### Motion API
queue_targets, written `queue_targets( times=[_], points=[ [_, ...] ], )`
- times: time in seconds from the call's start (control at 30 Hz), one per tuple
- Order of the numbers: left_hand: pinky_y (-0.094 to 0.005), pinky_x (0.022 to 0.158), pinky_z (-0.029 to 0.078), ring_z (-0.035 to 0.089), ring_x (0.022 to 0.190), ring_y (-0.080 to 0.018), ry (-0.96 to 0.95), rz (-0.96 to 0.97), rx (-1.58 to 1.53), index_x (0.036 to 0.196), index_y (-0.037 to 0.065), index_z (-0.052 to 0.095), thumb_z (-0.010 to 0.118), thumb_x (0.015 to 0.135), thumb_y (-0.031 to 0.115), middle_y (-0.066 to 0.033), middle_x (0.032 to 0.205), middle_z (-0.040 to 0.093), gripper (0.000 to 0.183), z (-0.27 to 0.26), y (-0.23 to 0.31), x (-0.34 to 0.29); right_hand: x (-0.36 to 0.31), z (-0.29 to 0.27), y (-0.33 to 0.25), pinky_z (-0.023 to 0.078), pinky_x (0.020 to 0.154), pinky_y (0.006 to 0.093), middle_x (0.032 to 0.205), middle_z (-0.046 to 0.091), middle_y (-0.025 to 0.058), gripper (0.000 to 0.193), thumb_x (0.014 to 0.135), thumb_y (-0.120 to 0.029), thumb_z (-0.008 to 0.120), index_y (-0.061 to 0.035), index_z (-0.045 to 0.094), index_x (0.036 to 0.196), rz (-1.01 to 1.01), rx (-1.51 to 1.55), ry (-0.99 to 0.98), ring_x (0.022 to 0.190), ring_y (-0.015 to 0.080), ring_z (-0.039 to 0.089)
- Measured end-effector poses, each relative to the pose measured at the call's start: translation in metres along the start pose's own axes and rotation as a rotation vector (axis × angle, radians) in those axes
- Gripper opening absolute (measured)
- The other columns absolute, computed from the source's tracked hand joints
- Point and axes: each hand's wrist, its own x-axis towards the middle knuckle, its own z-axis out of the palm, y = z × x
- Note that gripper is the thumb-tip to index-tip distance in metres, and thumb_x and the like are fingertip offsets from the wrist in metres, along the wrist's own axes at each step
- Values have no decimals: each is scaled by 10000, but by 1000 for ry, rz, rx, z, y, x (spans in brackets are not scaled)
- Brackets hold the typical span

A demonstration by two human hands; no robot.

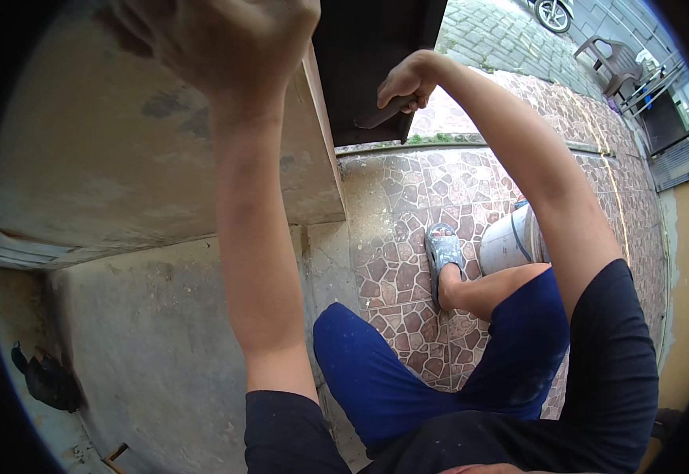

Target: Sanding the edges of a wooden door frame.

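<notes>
While right grip (409, 85) clasps dark bar (382, 115), left grip (226, 39) unclear, stone-patterned tiles (396, 272), stained wall (115, 150)

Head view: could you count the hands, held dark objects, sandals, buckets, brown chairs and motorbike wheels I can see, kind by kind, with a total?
Hands, the left hand and the right hand: 2
Dark elongated object in the right hand: 1
Grey sandal: 1
White bucket: 1
Brown plastic chair: 1
Motorbike wheel: 1
Total: 7
</notes>
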Motion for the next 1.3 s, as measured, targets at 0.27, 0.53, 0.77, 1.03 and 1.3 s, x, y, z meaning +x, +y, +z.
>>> queue_targets(
  times=[0.27,0.53,0.77,1.03,1.3],
  points=[
    [-648,1148,230,296,1479,-400,-269,-197,-41,1518,59,370,681,877,493,-226,1500,395,834,-23,23,19,-45,49,30,350,488,257,742,450,22,227,1066,-327,505,-125,585,1130,-151,637,321,586,98,423],
    [-694,1161,168,274,1491,-422,-306,-235,-66,1526,65,357,656,888,532,-226,1519,364,845,-18,34,23,37,185,43,349,447,275,659,399,-33,498,1095,-330,401,-144,399,1557,-482,1108,927,507,85,387],
    [-704,1142,178,290,1466,-454,-393,-131,-7,1499,28,362,701,853,516,-245,1497,375,879,-38,-8,3,15,310,-20,375,1141,380,1471,544,241,552,1074,-298,387,-19,409,1549,-425,1345,874,1381,334,512],
    [-622,1104,240,377,1312,-442,-371,-50,16,1388,-59,402,769,761,465,-270,1359,431,896,-18,-8,5,45,344,-8,370,1153,412,1511,498,250,551,1095,-353,389,-39,407,1548,-352,1129,917,1392,414,484],
    [-577,1108,266,372,1254,-417,-383,-130,10,1335,-151,390,795,744,416,-272,1250,418,914,0,-3,3,103,329,20,457,937,517,1076,654,373,539,1094,-331,392,-18,422,1532,-458,963,1258,1043,493,628]
  ],
)
